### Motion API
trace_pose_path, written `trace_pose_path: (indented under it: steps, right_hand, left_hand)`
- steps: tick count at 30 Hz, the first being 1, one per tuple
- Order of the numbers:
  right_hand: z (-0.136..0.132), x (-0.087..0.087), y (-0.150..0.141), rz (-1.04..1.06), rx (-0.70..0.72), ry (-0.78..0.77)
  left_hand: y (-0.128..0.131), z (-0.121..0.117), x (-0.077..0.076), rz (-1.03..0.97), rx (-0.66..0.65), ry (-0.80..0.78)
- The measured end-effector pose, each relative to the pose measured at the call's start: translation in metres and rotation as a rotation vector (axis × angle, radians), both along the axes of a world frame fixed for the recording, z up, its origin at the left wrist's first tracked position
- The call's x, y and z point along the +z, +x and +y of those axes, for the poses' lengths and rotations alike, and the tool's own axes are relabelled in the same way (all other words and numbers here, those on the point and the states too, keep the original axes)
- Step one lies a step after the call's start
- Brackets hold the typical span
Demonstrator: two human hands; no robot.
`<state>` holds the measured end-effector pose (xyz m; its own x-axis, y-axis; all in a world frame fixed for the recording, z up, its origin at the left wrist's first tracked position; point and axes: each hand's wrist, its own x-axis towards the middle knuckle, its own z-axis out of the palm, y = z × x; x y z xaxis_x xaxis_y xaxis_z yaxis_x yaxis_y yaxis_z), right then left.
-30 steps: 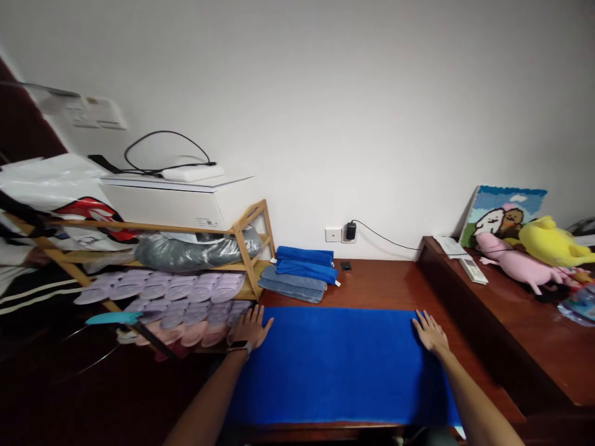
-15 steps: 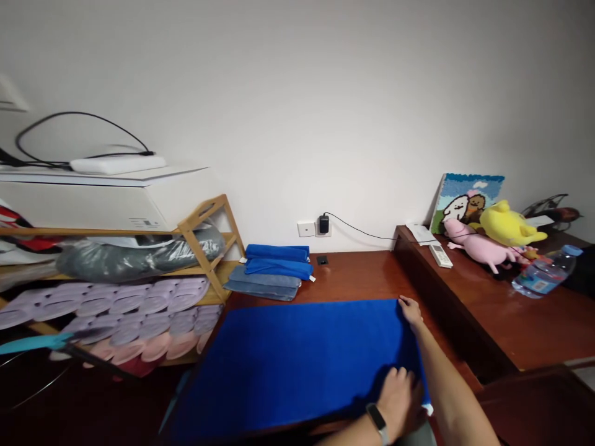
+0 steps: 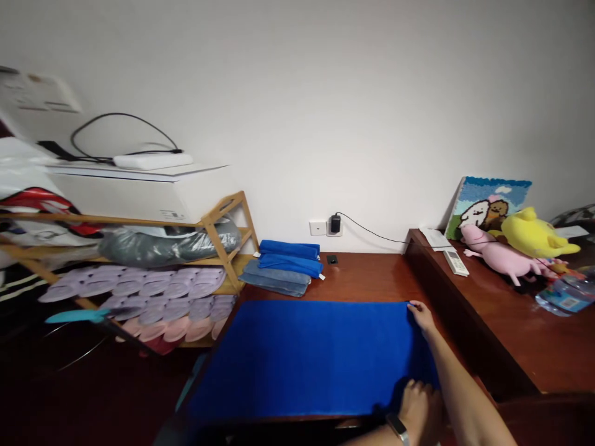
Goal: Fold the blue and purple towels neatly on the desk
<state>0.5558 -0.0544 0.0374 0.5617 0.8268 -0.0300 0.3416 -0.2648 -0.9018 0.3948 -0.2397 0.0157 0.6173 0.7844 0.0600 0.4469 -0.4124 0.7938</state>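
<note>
A blue towel (image 3: pixel 316 359) lies spread flat on the reddish-brown wooden desk (image 3: pixel 367 275). At its far right corner my right hand (image 3: pixel 422 316) pinches the edge between thumb and fingers. My left hand (image 3: pixel 419 402), with a band on the wrist, is closed at the towel's near right corner; its fingers curl down and are partly hidden. The right forearm passes to the right of the left hand. Behind the spread towel, several folded towels (image 3: pixel 290 265), blue and grey-blue, lie stacked at the back left of the desk.
A wooden rack (image 3: pixel 227 248) with several lilac and pink slippers (image 3: pixel 181 282) stands left, a white box (image 3: pixel 134 192) on top. On the raised desk at right are a remote (image 3: pixel 455 262), a pink plush toy (image 3: pixel 502 255), a yellow plush toy (image 3: pixel 532 234) and a plastic bottle (image 3: pixel 567 294).
The view has swung slightly left, so things appear farther right. Both hands remain at the towel's right side, and the towel's right edge lies straighter along the desk.
</note>
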Motion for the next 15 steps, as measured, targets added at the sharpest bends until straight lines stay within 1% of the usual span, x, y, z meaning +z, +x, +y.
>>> trace_pose_path:
  steps: [2, 4, 6, 8, 11, 13, 15]
  right_hand:
    - [-0.007, 0.019, -0.005, 0.076, 0.062, 0.038]
    - [-0.011, 0.041, -0.015, 0.147, 0.146, 0.06]
    - [-0.009, 0.064, -0.033, 0.207, 0.258, 0.089]
    - [-0.002, 0.085, -0.061, 0.248, 0.382, 0.112]
    - [0.016, 0.111, -0.123, 0.253, 0.571, 0.111]
    - [0.033, 0.124, -0.178, 0.21, 0.69, 0.096]
    - [0.053, 0.133, -0.243, 0.13, 0.798, 0.085]
  left_hand:
    - [-0.024, 0.006, 0.01, -0.031, 0.097, -0.095]
    - [-0.054, 0.012, 0.023, -0.151, 0.252, -0.214]
    - [-0.091, 0.015, 0.037, -0.326, 0.357, -0.304]
    - [-0.134, 0.016, 0.05, -0.48, 0.398, -0.354]
    - [-0.208, 0.011, 0.066, -0.632, 0.482, -0.359]
    - [-0.26, 0.005, 0.072, -0.703, 0.598, -0.35]
    - [-0.314, -0.002, 0.074, -0.738, 0.735, -0.336]
